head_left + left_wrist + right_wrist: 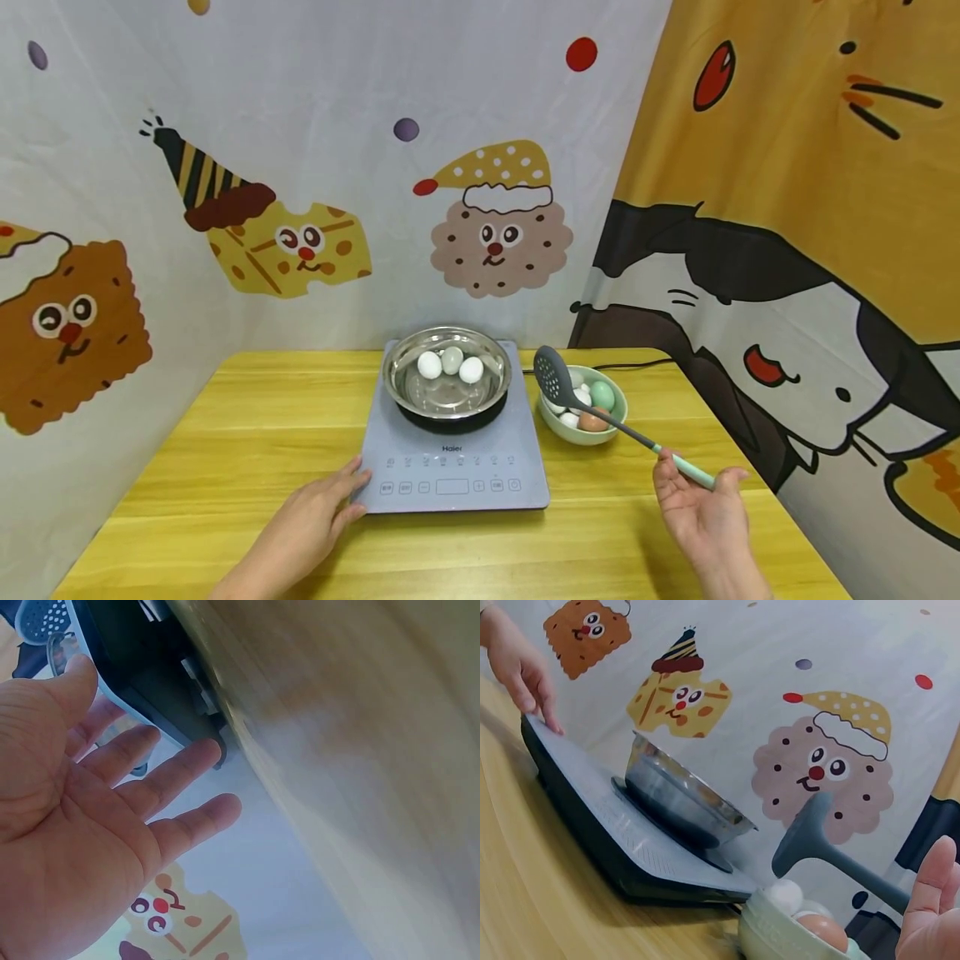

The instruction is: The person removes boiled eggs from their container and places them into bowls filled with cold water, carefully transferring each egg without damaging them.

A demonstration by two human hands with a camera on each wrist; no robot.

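My left hand [318, 508] rests its fingers, nearly straight, against the front left corner of a pale induction cooker [457, 475]. In the left wrist view that hand's fingers [180, 776] lie along the cooker's edge. On the cooker stands a shiny steel basin [442, 406] with two white eggs [430, 365] and a greyish-green egg [452, 360] in it. My right hand [705, 512], palm up, holds the green handle of a grey slotted skimmer [555, 379]. The skimmer's perforated head is above the left side of a light green bowl [581, 436] of eggs.
The bowl, right of the cooker, holds several white eggs, a green egg [602, 395] and a brown egg [594, 419]. A black cord [637, 364] runs behind it. Printed cartoon cloth [322, 100] hangs close behind the yellow wooden table [247, 433].
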